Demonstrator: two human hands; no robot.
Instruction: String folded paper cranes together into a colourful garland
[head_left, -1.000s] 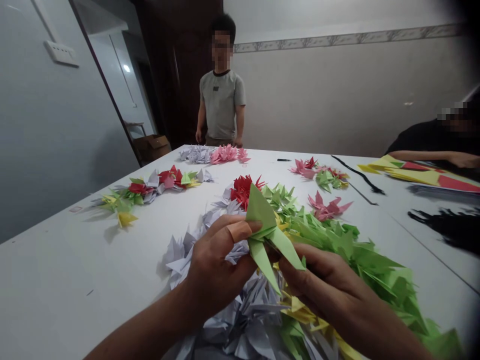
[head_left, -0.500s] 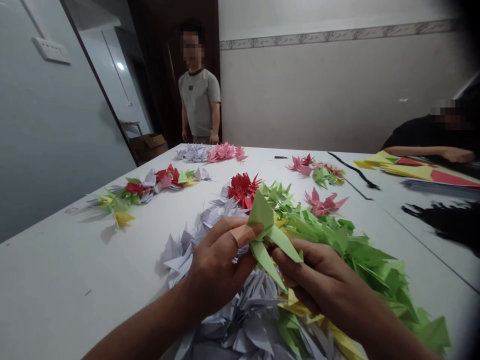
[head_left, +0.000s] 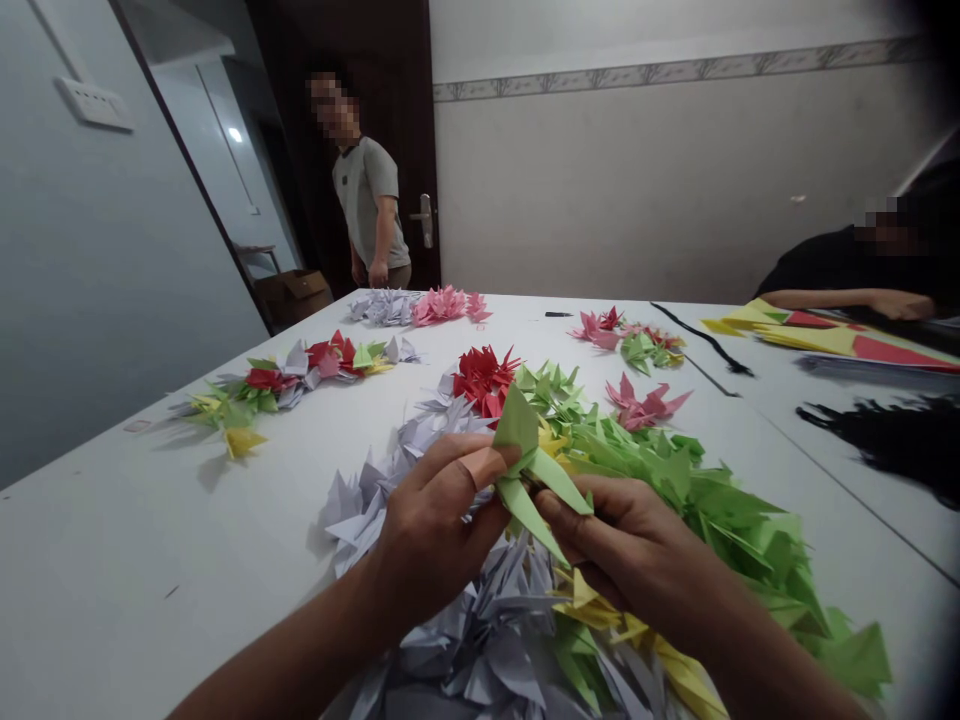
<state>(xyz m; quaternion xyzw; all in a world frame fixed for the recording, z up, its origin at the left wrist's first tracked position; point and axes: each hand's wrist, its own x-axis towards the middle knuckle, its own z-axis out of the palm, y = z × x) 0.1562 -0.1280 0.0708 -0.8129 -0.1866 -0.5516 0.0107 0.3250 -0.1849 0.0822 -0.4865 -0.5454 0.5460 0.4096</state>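
Observation:
Between my two hands is a light green folded paper piece (head_left: pixel 517 432), with one broad point up and two narrow points angled down to the right. My left hand (head_left: pixel 442 520) pinches its left side, a paper band around one finger. My right hand (head_left: pixel 622 535) has its fingers closed on the lower right part, where the fingertips are partly hidden. Below and around the hands lie heaps of folded paper: white (head_left: pixel 495 640), green (head_left: pixel 720 510) and yellow (head_left: pixel 686 680). A red cluster (head_left: pixel 485 380) sits just beyond.
Mixed paper clusters (head_left: pixel 330 360) lie at the left of the white table (head_left: pixel 97 570), pink ones (head_left: pixel 645 403) farther right. Black cords (head_left: pixel 892 435) and coloured sheets (head_left: pixel 817 335) are at the right. One person (head_left: pixel 371 200) stands by the door; another (head_left: pixel 832 265) sits at the right.
The standing person has moved left and leans that way, uncovering the door handle. The view has shifted slightly. Both my hands keep hold of the green paper piece, almost unmoved.

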